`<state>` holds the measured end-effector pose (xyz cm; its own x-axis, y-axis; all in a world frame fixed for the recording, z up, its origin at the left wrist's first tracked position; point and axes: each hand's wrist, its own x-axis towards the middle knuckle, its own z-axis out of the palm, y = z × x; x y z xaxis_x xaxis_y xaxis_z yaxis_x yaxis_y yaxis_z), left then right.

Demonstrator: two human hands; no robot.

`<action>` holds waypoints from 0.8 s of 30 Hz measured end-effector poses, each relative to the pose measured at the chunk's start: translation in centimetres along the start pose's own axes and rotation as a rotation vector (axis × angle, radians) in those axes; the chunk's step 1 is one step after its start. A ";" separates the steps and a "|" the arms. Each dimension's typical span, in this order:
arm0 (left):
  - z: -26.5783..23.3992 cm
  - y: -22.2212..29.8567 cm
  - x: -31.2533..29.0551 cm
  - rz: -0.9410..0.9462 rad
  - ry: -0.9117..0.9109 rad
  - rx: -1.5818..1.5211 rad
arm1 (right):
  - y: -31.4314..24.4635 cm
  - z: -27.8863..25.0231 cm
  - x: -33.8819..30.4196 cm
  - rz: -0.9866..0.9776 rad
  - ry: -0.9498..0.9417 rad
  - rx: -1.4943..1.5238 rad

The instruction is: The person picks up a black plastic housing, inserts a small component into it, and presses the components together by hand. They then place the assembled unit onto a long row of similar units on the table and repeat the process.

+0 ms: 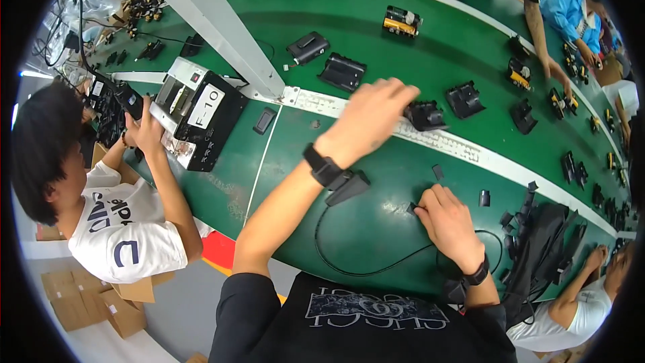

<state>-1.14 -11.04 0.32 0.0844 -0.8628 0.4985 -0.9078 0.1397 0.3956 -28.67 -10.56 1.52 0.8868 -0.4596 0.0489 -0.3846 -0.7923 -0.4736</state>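
Okay, black casing [426,116] sits at the far edge of the white strip [312,101], right by the fingers of the left hand [368,121]; that hand is blurred, fingers stretched out and loosely bent, and I can't tell whether its grip touches the casing. Right hand [451,225] is low over the green tabletop [289,181], fingers curled nearly closed, a small black piece [412,208] at the thumb tip; can't tell if it's pinched or just touched. Step in hand reads as handling the casing with the left while the right tends the small piece; next move probably calls for a sure finger hold on the casing's edges and a light pinch on the piece. Two more small dark pieces nearby, one ahead of the right hand [438,172], one to its right [484,197]. Cable [349,273] loops between the forearms. Past the strip: open black shell [342,71], another casing [465,99], yellow-and-black unit [403,21]. Left, a white-and-black machine [218,117]; beside it a co-worker [127,228] holds a black handheld tool [127,97].
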 end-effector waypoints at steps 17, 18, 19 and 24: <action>-3.1 -5.8 -3.7 -0.061 -0.143 0.287 | 0.1 -0.5 -1.1 0.035 -0.064 0.001; -3.3 -4.7 -4.4 -0.014 -0.169 0.269 | 0.1 -0.7 -1.0 0.036 -0.011 -0.006; -3.4 -3.3 -5.2 0.037 -0.201 0.233 | 0.1 -1.1 -0.8 0.054 0.037 -0.018; -7.3 0.5 -11.0 -0.185 -0.222 0.012 | -2.1 -1.9 4.5 -0.172 0.127 -0.003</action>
<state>0.47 2.08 0.63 0.1585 -0.9585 0.2369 -0.8903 -0.0350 0.4539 -24.38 -11.69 4.43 0.9000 -0.3645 0.2391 -0.2315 -0.8644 -0.4463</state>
